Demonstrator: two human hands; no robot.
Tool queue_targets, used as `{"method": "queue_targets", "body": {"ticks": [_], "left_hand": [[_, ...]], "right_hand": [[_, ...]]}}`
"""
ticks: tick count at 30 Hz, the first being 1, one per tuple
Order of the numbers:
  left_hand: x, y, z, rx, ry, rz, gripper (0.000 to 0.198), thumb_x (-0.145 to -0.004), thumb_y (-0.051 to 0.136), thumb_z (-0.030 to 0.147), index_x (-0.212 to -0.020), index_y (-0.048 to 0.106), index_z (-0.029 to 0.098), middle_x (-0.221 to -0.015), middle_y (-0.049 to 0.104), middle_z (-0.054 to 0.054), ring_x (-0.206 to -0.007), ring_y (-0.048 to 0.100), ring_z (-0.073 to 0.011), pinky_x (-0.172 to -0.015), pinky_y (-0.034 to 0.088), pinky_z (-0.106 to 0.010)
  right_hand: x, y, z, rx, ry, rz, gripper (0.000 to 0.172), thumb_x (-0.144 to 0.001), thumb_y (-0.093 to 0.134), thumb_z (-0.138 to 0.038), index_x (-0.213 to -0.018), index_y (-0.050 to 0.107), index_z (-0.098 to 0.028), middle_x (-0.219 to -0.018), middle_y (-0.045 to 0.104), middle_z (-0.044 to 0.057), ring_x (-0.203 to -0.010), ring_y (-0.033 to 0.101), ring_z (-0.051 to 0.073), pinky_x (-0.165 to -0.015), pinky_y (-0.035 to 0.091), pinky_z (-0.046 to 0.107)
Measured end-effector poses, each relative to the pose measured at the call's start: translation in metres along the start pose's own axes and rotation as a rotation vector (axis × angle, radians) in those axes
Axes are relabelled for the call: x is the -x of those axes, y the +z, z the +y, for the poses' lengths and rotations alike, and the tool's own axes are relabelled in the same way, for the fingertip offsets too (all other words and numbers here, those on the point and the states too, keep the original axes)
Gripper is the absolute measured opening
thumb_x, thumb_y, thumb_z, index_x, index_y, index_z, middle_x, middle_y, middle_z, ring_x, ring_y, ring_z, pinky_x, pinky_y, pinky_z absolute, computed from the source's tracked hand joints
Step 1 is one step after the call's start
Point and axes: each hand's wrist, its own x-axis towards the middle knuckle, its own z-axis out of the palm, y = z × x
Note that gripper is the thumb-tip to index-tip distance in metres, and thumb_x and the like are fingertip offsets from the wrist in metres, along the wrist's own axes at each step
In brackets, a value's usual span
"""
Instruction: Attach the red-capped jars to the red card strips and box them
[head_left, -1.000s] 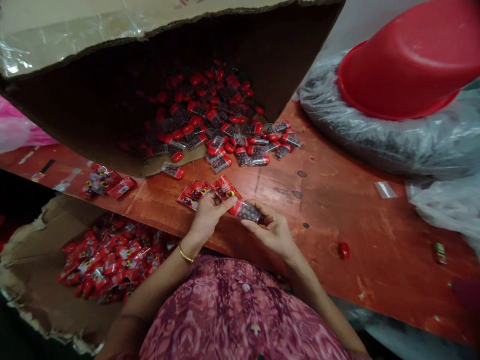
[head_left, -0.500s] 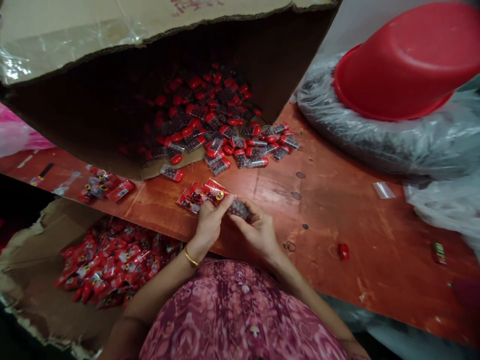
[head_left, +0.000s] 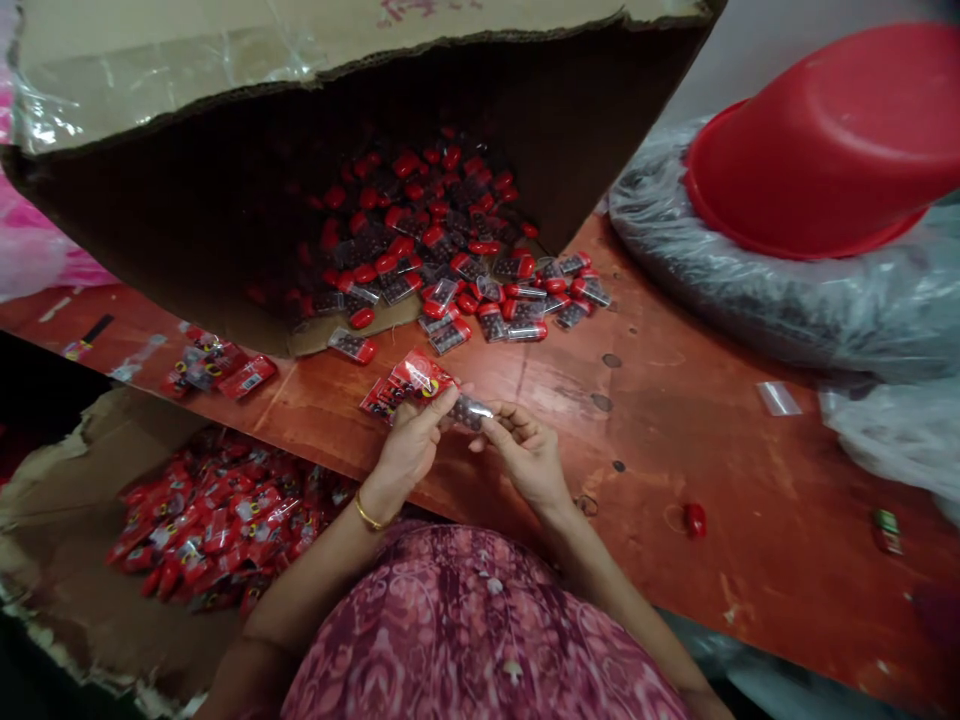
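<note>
My left hand (head_left: pixel 409 445) is closed around some red printed packets (head_left: pixel 420 374), which fan out beyond its fingers. Its thumb presses at the near end of a small clear container (head_left: pixel 472 411) full of dark balls. The other end of that container is pinched between the thumb and fingers of my right hand (head_left: pixel 531 460). My fingers cover part of the container, and whether it has a red cap cannot be seen. Loose containers with red caps (head_left: pixel 450 334) lie on the table just beyond both hands.
A large cardboard box (head_left: pixel 187 95) lies open towards me, spilling capped containers. Below the table edge, another carton (head_left: pixel 60 530) holds many red packets. A red tub (head_left: pixel 810 150) rests on a plastic-wrapped bundle (head_left: pixel 750 290). One red cap (head_left: pixel 695 520) lies on the red-brown table (head_left: pixel 645 570).
The right hand's fingers have shifted to the container's right end, showing more of it. The left hand keeps its grip. The whole view has moved slightly.
</note>
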Motion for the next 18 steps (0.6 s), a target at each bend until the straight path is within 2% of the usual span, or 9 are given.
{"method": "queue_targets", "body": {"ticks": [3, 6, 10, 14, 18], "left_hand": [[0.001, 0.002, -0.001, 0.008, 0.022, 0.015, 0.033, -0.052, 0.083, 0.036, -0.073, 0.068, 0.015, -0.073, 0.072, -0.003, -0.073, 0.067, -0.0168, -0.069, 0.05, -0.026], [0.001, 0.002, -0.006, -0.064, 0.076, -0.007, 0.034, -0.059, 0.078, 0.041, -0.08, 0.069, 0.016, -0.069, 0.07, -0.002, -0.068, 0.065, -0.0156, -0.064, 0.049, -0.025], [0.002, 0.001, -0.012, -0.18, 0.134, -0.064, 0.036, -0.071, 0.068, 0.049, -0.084, 0.069, 0.016, -0.071, 0.07, -0.003, -0.066, 0.064, -0.0146, -0.063, 0.048, -0.024], [0.003, -0.002, -0.014, -0.099, 0.17, -0.081, 0.042, -0.069, 0.065, 0.057, -0.076, 0.068, 0.016, -0.079, 0.072, -0.006, -0.078, 0.066, -0.0183, -0.071, 0.049, -0.027], [0.002, -0.005, -0.022, -0.148, 0.186, -0.078, 0.039, -0.07, 0.065, 0.055, -0.078, 0.068, 0.016, -0.079, 0.072, -0.005, -0.076, 0.065, -0.0167, -0.07, 0.049, -0.026]], "right_hand": [[0.0, 0.005, 0.004, -0.005, 0.027, -0.004, 0.026, -0.067, 0.073, -0.041, -0.079, 0.064, -0.02, -0.059, 0.063, -0.004, -0.044, 0.059, 0.01, -0.048, 0.048, 0.023], [0.001, 0.01, 0.011, -0.072, 0.04, 0.015, 0.023, -0.068, 0.071, -0.039, -0.077, 0.063, -0.02, -0.06, 0.064, -0.004, -0.044, 0.056, 0.009, -0.048, 0.047, 0.022], [0.003, 0.013, 0.018, -0.171, 0.038, 0.115, 0.022, -0.068, 0.071, -0.036, -0.08, 0.064, -0.019, -0.058, 0.063, -0.005, -0.044, 0.056, 0.008, -0.05, 0.046, 0.021], [0.004, 0.01, 0.015, -0.169, 0.032, 0.161, 0.021, -0.068, 0.071, -0.034, -0.081, 0.065, -0.019, -0.06, 0.065, -0.004, -0.046, 0.059, 0.008, -0.052, 0.046, 0.021], [0.006, 0.011, 0.012, -0.139, 0.008, 0.181, 0.022, -0.067, 0.072, -0.035, -0.079, 0.064, -0.019, -0.065, 0.067, -0.003, -0.043, 0.058, 0.008, -0.049, 0.047, 0.022]]}}
